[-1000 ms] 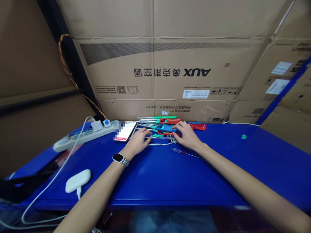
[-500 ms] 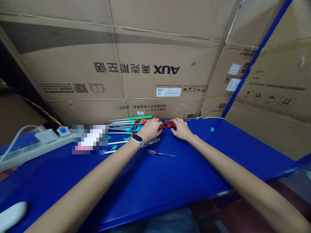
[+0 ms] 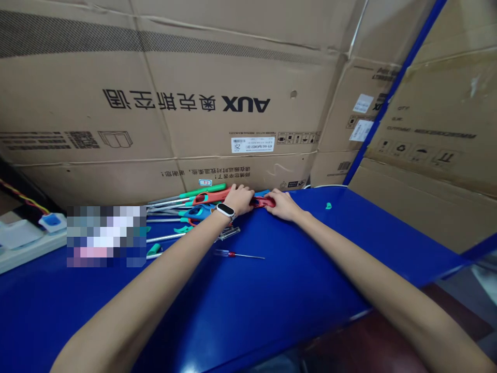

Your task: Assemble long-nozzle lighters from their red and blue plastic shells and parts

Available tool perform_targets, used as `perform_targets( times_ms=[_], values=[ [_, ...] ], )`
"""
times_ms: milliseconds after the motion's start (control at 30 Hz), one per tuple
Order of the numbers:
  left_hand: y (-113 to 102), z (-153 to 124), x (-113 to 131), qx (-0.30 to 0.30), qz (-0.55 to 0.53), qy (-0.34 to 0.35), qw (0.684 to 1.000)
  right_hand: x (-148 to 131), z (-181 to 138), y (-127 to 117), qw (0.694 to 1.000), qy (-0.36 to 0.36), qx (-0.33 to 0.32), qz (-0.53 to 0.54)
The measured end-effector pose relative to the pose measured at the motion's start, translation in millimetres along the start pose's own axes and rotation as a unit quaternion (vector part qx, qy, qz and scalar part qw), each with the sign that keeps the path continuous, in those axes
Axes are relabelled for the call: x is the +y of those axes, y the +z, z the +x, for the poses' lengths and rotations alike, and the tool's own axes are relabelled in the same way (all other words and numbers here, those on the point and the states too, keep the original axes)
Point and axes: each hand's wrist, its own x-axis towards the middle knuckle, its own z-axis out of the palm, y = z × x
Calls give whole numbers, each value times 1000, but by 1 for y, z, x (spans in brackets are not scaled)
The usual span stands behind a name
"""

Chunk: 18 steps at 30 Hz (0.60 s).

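Note:
Near the back of the blue table, my right hand (image 3: 283,205) is closed on the right end of a red lighter handle (image 3: 264,202). My left hand (image 3: 239,198), with a watch (image 3: 225,209) on its wrist, curls its fingers at the left end of the same red handle. Left of it lie long-stemmed lighters: one with a red body (image 3: 212,196), another with a blue body (image 3: 198,212). My left hand partly covers them. Nearer to me lies a screwdriver (image 3: 248,256) with a clear handle and a red collar.
Cardboard (image 3: 186,124) stands along the back and right of the blue table (image 3: 248,311). At left are a power strip (image 3: 34,251) with plugs and a blurred-out patch. A green-handled tool (image 3: 205,190) lies at the back; a small green piece (image 3: 329,206) lies at right.
The view has shifted right and closer. My two hands have come closer together, and my right hand's fingers have closed on the red handle between them.

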Motion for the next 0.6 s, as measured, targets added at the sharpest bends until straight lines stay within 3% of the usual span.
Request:
perform_targets(
  times_ms=[133,333,467,600],
  values=[
    [-2,-2,4,9,-3,7,1000,2,-11,-4,999,-6,14,36],
    [-25,-26,15,49,-30,14,998,-6,-36,-23,984,9,108,144],
    [-48,-84,12,100,-100,21,990,-40,-60,-37,974,-52,120,183],
    [-52,-162,-6,96,-160,-3,982,-101,-73,-30,964,-114,66,231]
  ],
)
